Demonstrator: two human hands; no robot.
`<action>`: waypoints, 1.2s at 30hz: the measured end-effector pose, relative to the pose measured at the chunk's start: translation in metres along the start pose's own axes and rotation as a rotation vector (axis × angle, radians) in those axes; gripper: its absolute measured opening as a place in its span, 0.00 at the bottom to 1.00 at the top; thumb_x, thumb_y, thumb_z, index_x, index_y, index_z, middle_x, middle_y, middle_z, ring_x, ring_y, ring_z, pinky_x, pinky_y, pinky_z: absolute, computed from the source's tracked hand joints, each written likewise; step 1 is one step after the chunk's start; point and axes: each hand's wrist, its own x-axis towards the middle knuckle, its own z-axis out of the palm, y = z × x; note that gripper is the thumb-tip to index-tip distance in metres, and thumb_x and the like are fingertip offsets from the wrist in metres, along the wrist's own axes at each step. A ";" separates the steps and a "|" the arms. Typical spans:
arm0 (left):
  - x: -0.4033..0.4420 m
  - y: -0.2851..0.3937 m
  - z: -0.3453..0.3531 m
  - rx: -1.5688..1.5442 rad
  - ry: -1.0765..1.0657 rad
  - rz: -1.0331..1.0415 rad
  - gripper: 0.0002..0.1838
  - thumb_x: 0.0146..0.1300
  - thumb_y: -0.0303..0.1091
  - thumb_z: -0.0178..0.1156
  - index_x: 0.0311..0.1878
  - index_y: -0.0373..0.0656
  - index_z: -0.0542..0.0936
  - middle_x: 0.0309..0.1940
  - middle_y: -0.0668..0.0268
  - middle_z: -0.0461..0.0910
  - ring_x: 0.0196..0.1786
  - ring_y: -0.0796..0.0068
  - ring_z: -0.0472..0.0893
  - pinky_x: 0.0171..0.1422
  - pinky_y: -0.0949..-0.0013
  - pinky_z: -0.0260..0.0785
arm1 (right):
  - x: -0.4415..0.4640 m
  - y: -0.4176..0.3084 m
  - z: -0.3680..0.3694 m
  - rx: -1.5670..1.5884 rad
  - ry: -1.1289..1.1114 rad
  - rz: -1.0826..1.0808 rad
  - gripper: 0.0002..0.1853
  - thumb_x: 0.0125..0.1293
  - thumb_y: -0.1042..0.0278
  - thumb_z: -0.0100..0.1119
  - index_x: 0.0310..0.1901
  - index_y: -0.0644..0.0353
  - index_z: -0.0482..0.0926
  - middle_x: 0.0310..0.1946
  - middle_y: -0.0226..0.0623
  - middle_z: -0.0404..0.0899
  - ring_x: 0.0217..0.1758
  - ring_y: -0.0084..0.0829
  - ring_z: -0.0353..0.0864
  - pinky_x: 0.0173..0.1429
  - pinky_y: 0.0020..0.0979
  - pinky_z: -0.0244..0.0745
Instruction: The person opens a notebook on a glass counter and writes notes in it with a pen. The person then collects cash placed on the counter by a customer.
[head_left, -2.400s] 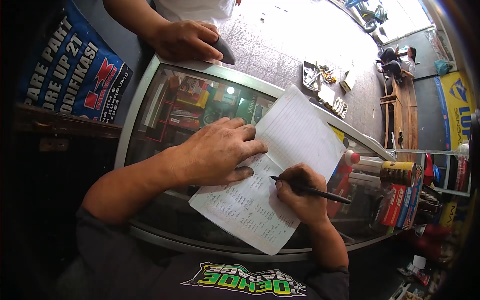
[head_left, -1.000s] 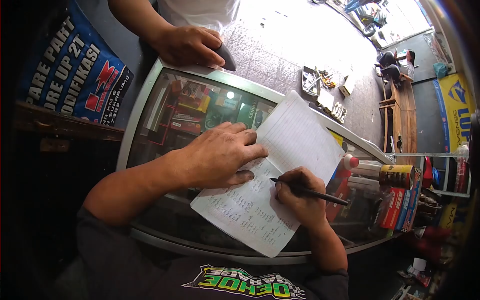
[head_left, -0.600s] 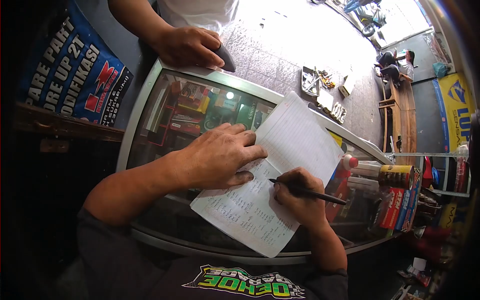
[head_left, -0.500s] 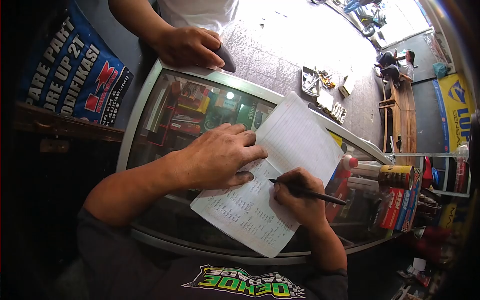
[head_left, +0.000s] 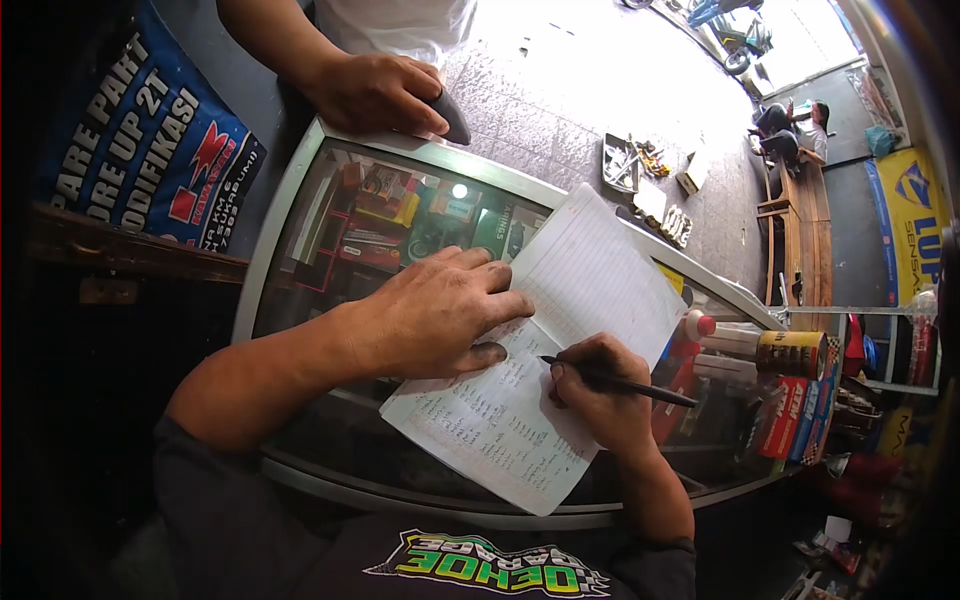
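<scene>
An open notebook lies slanted on the glass counter. Its lower page carries columns of handwriting; the lined upper page looks mostly blank. My right hand is closed around a black pen, whose tip meets the written page just below the fold. Spread across the notebook's left side, my left hand rests with fingers apart and holds nothing. Its thumb lies on the written page, close to the pen tip.
Across the counter, another person's hand holds a dark rounded object at the edge. Boxed parts show under the glass. A red-capped bottle and a can stand right. A tool tray lies on the floor beyond; someone sits by a wooden bench.
My right hand and the pen have shifted very slightly to the right along the page. My left hand and the notebook stay in place.
</scene>
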 end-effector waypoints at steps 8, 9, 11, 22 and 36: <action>0.001 0.000 0.000 0.002 -0.010 -0.003 0.27 0.62 0.45 0.73 0.63 0.49 0.82 0.52 0.57 0.81 0.60 0.52 0.79 0.68 0.50 0.71 | 0.002 -0.006 0.000 -0.098 -0.013 0.003 0.03 0.67 0.82 0.66 0.40 0.69 0.81 0.28 0.35 0.84 0.29 0.20 0.82 0.35 0.25 0.80; 0.001 0.000 0.001 0.001 -0.004 0.002 0.27 0.62 0.45 0.74 0.63 0.49 0.82 0.52 0.57 0.81 0.60 0.52 0.79 0.68 0.50 0.71 | 0.001 -0.005 0.001 -0.098 -0.011 0.001 0.03 0.67 0.82 0.66 0.40 0.69 0.81 0.28 0.35 0.84 0.29 0.20 0.82 0.35 0.25 0.80; 0.001 0.000 0.000 0.002 0.002 0.007 0.27 0.62 0.45 0.74 0.63 0.49 0.82 0.53 0.57 0.81 0.60 0.52 0.79 0.68 0.50 0.71 | 0.001 -0.002 0.002 -0.088 0.015 -0.007 0.02 0.67 0.82 0.66 0.39 0.69 0.81 0.28 0.35 0.84 0.28 0.20 0.82 0.35 0.25 0.79; 0.001 0.002 -0.002 -0.026 -0.010 -0.008 0.27 0.61 0.46 0.74 0.62 0.50 0.83 0.51 0.58 0.80 0.59 0.54 0.79 0.67 0.51 0.71 | 0.002 -0.005 0.003 -0.087 0.057 0.009 0.03 0.66 0.82 0.67 0.38 0.68 0.81 0.29 0.36 0.85 0.29 0.21 0.84 0.34 0.26 0.80; 0.000 0.002 0.000 -0.010 -0.003 -0.012 0.28 0.61 0.45 0.75 0.63 0.49 0.83 0.52 0.58 0.81 0.61 0.54 0.79 0.67 0.53 0.72 | 0.000 -0.008 0.006 -0.035 0.093 0.078 0.04 0.67 0.79 0.69 0.40 0.66 0.82 0.26 0.36 0.86 0.28 0.20 0.84 0.36 0.26 0.81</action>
